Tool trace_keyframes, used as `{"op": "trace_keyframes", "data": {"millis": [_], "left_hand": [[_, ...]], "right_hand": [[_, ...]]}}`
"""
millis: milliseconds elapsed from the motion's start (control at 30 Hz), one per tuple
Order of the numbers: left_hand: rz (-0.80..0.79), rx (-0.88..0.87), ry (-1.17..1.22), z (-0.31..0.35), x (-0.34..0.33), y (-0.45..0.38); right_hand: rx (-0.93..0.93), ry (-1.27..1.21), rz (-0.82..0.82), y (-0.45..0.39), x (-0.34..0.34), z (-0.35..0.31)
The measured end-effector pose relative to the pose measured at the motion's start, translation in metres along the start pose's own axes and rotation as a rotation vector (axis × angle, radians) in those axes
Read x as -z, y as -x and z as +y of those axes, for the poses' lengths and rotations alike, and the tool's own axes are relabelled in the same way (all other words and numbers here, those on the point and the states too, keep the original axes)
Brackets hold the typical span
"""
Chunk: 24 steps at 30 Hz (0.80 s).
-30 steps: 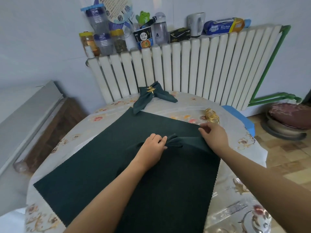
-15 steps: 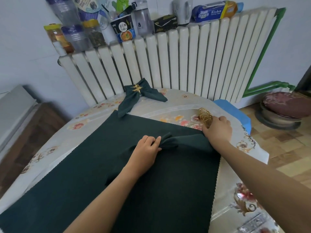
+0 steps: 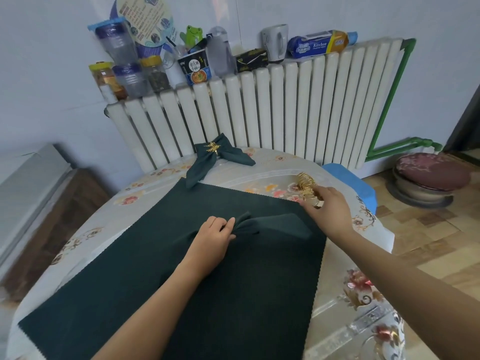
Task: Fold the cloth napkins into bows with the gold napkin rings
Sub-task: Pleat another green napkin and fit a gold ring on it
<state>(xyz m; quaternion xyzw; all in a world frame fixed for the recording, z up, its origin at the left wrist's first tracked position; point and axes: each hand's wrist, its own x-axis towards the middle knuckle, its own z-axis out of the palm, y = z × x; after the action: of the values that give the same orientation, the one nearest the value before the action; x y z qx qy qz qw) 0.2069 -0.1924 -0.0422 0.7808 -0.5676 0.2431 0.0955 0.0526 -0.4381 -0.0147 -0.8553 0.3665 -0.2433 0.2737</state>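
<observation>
The left hand [image 3: 211, 236] pinches the gathered middle of a dark green napkin [image 3: 270, 226], fingers curled round the bunched cloth; the right hand [image 3: 328, 207] closes its fingertips on one gold napkin ring at the near end of a stack of rings [image 3: 306, 187], though whether that ring is lifted free cannot be told, since the fingers cover it. Beneath the pinch lies a large flat green cloth [image 3: 181, 294], spread over the floral-covered table [image 3: 363, 294]. The pinched napkin's free wing runs from the pinch toward the right hand, ending just short of it. Beyond the pinch, near the table's far edge, sits a finished bow [image 3: 220, 157] with its ring already on. Likely risks: if the left pinch slackens while the ring is fetched, the pleats would spread and the bow would lose its waist; a hasty pull could also drag neighbouring rings off the stack.
</observation>
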Motion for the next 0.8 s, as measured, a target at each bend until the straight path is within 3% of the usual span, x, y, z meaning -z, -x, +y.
{"op": "trace_keyframes", "data": {"millis": [167, 334, 667, 801], "left_hand": [[-0.029, 0.073, -0.031, 0.002, 0.028, 0.023], [-0.046, 0.203, -0.042, 0.003, 0.061, 0.054], [-0.032, 0.236, 0.017, 0.024, 0.101, 0.078], [-0.014, 0.181, -0.027, 0.026, 0.115, 0.091]], "right_hand": [[0.075, -0.196, -0.121, 0.047, 0.026, -0.024], [0.017, -0.404, -0.155, 0.099, 0.041, -0.034], [0.057, -0.508, -0.234, 0.138, 0.045, -0.065], [0.121, -0.489, -0.465, 0.142, 0.057, -0.076]]}}
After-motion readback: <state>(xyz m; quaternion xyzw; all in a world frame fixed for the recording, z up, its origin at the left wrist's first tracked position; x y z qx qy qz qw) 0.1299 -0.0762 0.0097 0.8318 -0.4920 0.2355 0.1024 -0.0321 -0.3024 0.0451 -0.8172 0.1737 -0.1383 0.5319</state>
